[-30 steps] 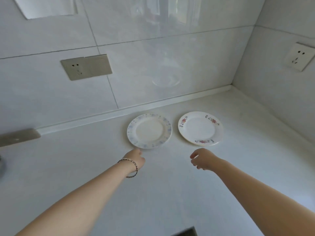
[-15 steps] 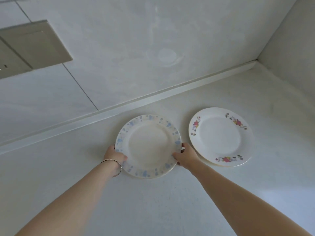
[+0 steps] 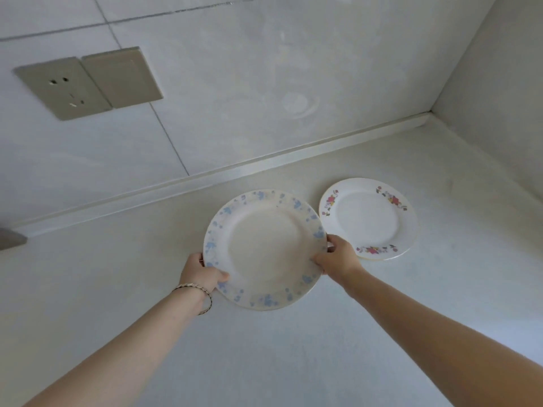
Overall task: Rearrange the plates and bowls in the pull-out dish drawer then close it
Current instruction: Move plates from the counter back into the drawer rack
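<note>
Head view shows the left hand (image 3: 202, 273) and right hand (image 3: 338, 257) pinching opposite rims of the blue-flowered plate (image 3: 264, 249) near the table's (image 3: 117, 289) back edge, likely so it stays level.

A single head-worn wide-angle view looks forward and steeply down over a pale grey countertop (image 3: 293, 348) toward the white tiled back wall (image 3: 235, 83), with a side wall meeting it in a corner at upper right. Both forearms reach in from the bottom edge, close to the lens. No second view exists to overlap with it.
</note>
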### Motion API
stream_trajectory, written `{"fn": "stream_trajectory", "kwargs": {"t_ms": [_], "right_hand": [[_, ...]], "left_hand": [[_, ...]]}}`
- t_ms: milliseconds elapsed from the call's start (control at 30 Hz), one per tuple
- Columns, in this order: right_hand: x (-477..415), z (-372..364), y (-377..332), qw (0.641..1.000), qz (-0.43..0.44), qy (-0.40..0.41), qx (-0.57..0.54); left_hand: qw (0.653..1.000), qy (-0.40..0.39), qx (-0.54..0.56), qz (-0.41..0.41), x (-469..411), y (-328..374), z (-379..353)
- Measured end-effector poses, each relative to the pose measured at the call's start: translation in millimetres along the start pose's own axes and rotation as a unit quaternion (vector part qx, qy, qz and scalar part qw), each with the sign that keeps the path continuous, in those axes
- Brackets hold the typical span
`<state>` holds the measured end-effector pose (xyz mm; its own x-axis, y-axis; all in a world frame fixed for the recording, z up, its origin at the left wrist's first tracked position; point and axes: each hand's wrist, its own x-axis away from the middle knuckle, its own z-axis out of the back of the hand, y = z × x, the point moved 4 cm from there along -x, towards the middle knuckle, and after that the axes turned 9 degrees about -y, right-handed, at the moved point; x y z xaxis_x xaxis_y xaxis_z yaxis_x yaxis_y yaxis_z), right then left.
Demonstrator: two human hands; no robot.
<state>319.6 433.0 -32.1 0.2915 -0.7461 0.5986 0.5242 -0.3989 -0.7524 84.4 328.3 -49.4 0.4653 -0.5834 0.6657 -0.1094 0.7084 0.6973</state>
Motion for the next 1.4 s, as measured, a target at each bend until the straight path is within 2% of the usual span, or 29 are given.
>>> {"fn": "stream_trajectory", "kwargs": {"t_ms": [167,333,500,700,833,1000,1133,1267,1400], "right_hand": [[78,1,6,0.998,0.06,0.015,0.012],[163,-30,28,0.996,0.087,-0.025,0.021],[242,-91,38,0.98,0.117,-0.093,0.132],[306,-203,56,0.955,0.128,-0.168,0.208],[334,-288,79,0.946,0.111,-0.216,0.213],[367,-401,108,0.939,0.093,-0.254,0.211],[385,-493,136,0.934,0.101,-0.253,0.229],[395,-574,167,0.94,0.073,-0.244,0.227],[388,-646,201,0.952,0.008,-0.229,0.203]], "left_hand": [[0.998,0.008,0.047,-0.034,88,-31,8],[0.993,0.041,0.098,-0.045,197,-91,28],[0.987,0.085,0.133,0.0,275,-183,77],[0.972,0.154,0.173,0.042,336,-284,159],[0.962,0.193,0.179,0.069,365,-349,222],[0.955,0.187,0.194,0.124,380,-437,304],[0.952,0.17,0.188,0.172,373,-510,370],[0.956,0.127,0.119,0.235,354,-571,431],[0.955,0.11,0.059,0.27,326,-623,483]]}}
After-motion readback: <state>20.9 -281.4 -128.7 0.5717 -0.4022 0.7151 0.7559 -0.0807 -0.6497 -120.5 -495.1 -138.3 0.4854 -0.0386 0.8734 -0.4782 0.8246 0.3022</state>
